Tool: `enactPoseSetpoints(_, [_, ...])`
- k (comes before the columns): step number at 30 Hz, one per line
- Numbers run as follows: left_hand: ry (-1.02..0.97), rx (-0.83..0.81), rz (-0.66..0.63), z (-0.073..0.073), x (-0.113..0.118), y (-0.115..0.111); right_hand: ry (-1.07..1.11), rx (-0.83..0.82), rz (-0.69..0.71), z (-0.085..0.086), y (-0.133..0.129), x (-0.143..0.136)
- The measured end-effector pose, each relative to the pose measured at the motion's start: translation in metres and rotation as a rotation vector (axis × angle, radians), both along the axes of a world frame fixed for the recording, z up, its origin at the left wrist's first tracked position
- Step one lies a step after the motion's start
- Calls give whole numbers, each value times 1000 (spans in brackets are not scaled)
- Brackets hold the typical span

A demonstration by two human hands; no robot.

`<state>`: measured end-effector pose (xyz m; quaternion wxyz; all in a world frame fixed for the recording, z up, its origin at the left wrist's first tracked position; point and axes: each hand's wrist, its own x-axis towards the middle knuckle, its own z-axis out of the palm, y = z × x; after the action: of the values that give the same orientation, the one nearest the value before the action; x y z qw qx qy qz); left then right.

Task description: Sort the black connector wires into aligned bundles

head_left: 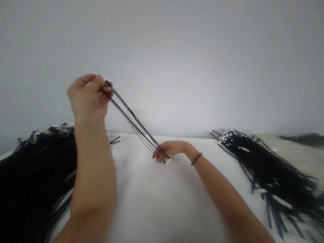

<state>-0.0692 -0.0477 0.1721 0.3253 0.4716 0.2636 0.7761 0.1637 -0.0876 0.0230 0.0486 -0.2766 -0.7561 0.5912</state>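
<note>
A thin black wire harness (134, 116) stretches slantwise between my two hands, its strands split into two groups. My left hand (89, 96) is raised against the wall and pinches the upper end, where a bit of white connector shows at the fingertips. Lower and to the right, my right hand (167, 150) is at the other end, its fingers behind the strands. A white connector (168, 161) sits at that lower end, just below the right palm. The right fingers are partly hidden by the wires.
A big heap of black wires (37, 168) lies on the left of the white table (152, 209). On the right is a pile of black harnesses with white connectors (265, 165), beside a clear plastic bag (298, 152). A pale wall (192, 67) rises behind the table.
</note>
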Motion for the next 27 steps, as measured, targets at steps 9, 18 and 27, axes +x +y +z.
enactPoseSetpoints(9, [-21,-38,153,-4,-14,-1,38,-103,68,4,-13,-25])
enactPoseSetpoints(18, [-7,-24,157,-2,-8,-5,0,-132,215,7,-38,-52])
enactPoseSetpoints(27, [63,-64,149,-3,4,-6,-69,-96,258,23,-62,-74])
